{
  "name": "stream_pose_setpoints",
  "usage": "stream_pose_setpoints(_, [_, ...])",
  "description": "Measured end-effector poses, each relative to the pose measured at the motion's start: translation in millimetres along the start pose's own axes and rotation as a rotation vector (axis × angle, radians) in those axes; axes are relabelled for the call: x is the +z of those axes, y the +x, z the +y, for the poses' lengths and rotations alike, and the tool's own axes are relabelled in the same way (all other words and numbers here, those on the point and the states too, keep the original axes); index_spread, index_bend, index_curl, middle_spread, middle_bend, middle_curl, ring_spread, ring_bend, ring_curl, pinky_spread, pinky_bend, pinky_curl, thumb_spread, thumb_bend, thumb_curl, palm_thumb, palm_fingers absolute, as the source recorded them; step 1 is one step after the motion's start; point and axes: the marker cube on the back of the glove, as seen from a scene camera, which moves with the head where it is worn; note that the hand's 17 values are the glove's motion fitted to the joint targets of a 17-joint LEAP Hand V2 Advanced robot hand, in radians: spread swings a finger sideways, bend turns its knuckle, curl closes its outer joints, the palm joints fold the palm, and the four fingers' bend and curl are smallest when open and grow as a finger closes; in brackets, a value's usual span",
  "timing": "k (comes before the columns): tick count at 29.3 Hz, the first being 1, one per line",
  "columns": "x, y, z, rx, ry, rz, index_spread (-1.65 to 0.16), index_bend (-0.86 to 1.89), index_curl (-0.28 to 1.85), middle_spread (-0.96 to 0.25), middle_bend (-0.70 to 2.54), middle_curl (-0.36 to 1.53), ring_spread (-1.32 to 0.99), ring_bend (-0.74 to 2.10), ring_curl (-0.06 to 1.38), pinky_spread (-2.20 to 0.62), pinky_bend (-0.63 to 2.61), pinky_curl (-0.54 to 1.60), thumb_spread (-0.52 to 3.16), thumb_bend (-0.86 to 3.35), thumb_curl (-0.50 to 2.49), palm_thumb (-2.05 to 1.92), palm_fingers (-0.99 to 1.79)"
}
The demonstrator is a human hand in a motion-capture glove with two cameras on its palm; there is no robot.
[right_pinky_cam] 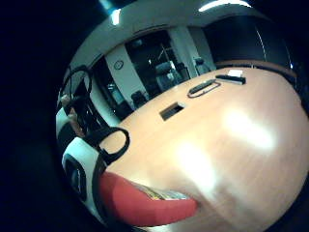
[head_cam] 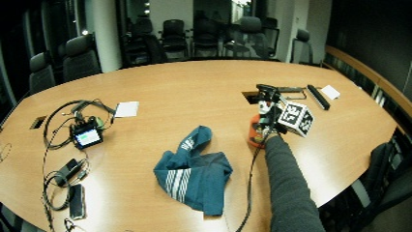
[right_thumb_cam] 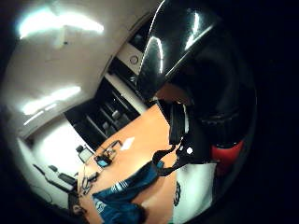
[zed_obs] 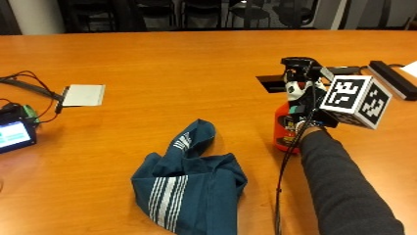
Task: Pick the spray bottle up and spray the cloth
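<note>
On the orange worktop (zed_obs: 163,63) my gloved right hand (zed_obs: 305,115) was wrapped around the red spray bottle (zed_obs: 285,128), which stood upright with its black nozzle head (zed_obs: 298,62) on top. To its left, apart from it, lay the crumpled teal cloth (zed_obs: 189,183) with white stripes. Farther left sat a small lit screen (zed_obs: 14,134).
</note>
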Motion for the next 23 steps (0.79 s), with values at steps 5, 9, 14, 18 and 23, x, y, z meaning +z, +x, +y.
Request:
stream_pose_setpoints(5, [-13.8,-4.7,-8.7,-0.16,-0.096,0.042,-0.29,0.17,0.38,-0.23,0.56,0.52,-0.2,0.75,0.45,-0.32,0.56,0.4,1.11,-0.02,0.46,0.74,1.37])
stream_pose_setpoints(9, [-21.6,-19.0,-11.1,-0.264,-0.182,0.027,-0.29,0.17,0.39,-0.23,0.57,0.53,-0.2,0.76,0.45,-0.32,0.56,0.4,1.11,-0.02,0.47,0.74,1.37])
stream_pose_setpoints(14, [-21.5,-59.3,-12.8,-0.455,-0.346,0.029,-0.29,0.17,0.4,-0.23,0.58,0.53,-0.2,0.76,0.45,-0.32,0.56,0.4,1.1,-0.02,0.47,0.73,1.37])
stream_pose_setpoints(18, [-27.2,-85.4,-17.4,-0.591,-0.429,0.085,-0.29,0.18,0.42,-0.23,0.58,0.53,-0.2,0.76,0.45,-0.32,0.55,0.4,1.1,-0.02,0.48,0.72,1.38])
stream_pose_setpoints(23, [-31.4,-106.7,-20.7,-0.713,-0.519,0.178,-0.29,0.18,0.43,-0.23,0.59,0.53,-0.2,0.76,0.45,-0.32,0.55,0.4,1.09,-0.02,0.49,0.72,1.38])
